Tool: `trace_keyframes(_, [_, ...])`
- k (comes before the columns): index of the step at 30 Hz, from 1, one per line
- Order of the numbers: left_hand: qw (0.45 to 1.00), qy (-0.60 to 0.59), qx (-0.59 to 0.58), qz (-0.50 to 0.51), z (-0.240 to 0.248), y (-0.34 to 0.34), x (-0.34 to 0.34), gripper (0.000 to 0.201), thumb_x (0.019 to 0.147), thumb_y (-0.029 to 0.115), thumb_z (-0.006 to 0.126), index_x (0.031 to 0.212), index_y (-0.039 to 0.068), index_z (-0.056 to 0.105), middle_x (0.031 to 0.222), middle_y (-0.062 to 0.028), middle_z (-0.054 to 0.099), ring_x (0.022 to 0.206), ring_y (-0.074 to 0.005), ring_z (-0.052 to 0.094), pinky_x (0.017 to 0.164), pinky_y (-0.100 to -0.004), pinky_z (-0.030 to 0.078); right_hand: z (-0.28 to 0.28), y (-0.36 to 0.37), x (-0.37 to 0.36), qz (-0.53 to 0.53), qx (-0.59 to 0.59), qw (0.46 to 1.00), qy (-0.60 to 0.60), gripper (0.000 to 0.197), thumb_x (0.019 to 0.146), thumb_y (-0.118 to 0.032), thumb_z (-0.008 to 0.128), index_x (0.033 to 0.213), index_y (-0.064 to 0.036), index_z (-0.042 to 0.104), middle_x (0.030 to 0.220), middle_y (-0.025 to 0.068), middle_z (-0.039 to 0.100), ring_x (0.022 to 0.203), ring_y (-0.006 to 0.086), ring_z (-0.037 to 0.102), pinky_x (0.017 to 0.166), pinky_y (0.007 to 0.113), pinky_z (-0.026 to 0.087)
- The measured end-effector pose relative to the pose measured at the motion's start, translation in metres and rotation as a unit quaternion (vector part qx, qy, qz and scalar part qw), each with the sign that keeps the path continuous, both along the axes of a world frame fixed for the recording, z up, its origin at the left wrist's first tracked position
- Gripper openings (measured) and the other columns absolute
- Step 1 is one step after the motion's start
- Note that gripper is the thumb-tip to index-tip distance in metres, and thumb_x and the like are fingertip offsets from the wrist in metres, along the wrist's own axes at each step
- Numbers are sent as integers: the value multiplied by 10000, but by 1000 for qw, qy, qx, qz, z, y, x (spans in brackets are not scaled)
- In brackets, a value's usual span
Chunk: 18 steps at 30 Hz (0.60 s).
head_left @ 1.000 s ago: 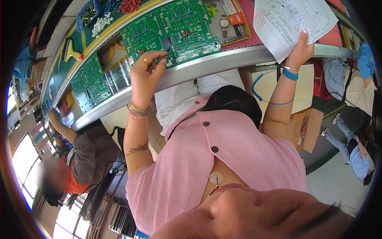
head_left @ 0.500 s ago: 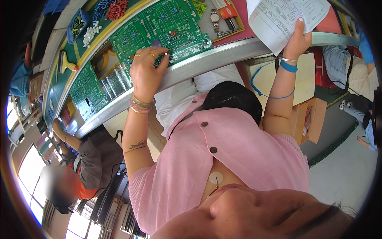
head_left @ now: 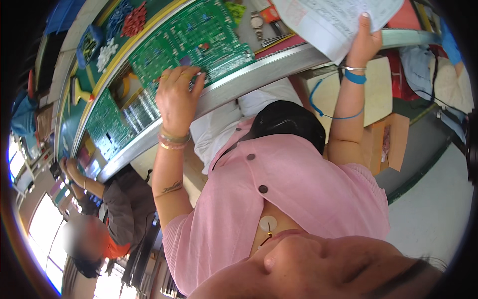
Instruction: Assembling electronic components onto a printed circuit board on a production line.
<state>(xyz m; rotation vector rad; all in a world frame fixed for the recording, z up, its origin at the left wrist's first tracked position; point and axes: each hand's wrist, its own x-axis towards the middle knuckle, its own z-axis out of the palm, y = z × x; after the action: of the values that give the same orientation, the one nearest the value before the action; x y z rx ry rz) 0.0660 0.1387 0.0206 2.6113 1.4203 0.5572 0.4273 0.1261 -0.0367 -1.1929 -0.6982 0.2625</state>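
Observation:
My left hand (head_left: pixel 175 94) rests at the near edge of a large green circuit board (head_left: pixel 172 42), back of the hand up and fingers bent. A tiny white part (head_left: pixel 198 74) shows between its thumb and fingertips; its kind is too small to make out. My right hand (head_left: pixel 366 45) grips sheets of paper (head_left: pixel 331 27) by their edge, thumb on top, raised over the front of the bench to the right of the board. Written lines and a faint red patch show on the upper sheet.
A metal rail (head_left: pixel 279 69) edges the bench. Beyond the board lie red parts (head_left: pixel 134 20), white parts (head_left: pixel 106 55) and a blue bin (head_left: pixel 89 45). A wristwatch (head_left: pixel 257 25) lies in a tray. Left are another circuit board (head_left: pixel 107 119) and a seated co-worker (head_left: pixel 127 199).
The view has shifted, so the bench appears farther left. The papers in my right hand now show written lines instead of a printed diagram. My left hand stays by the board's near edge.

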Motion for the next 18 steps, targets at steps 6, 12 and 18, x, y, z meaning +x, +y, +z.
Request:
trace_keyframes(6, [999, 14, 17, -38, -1, 4, 4, 95, 717, 101, 673, 804, 83, 640, 820, -47, 621, 767, -244, 568, 691, -344, 457, -4, -4, -2, -10, -87, 994, -61, 318, 914, -188, 524, 1079, 83, 554, 1012, 68, 608, 896, 137, 542, 799, 256, 426])
trace_keyframes(12, [998, 49, 21, -27, 1, 1, 3, 126, 705, 88, 669, 826, 76, 639, 840, -48, 621, 773, -243, 564, 693, -350, 457, -10, -1, -2, -31, -54, 997, -49, 324, 897, -284, 561, 967, 29, 607, 851, 14, 628, 760, 63, 518, 692, 230, 429])
trace_keyframes(18, [998, 54, 15, -25, 0, 3, 7, 131, 702, 85, 666, 830, 75, 640, 848, -52, 621, 786, -252, 561, 692, -354, 458, -12, -8, 2, -30, -121, 989, -75, 320, 943, -227, 466, 993, 72, 566, 848, 66, 617, 777, 125, 528, 709, 261, 431])
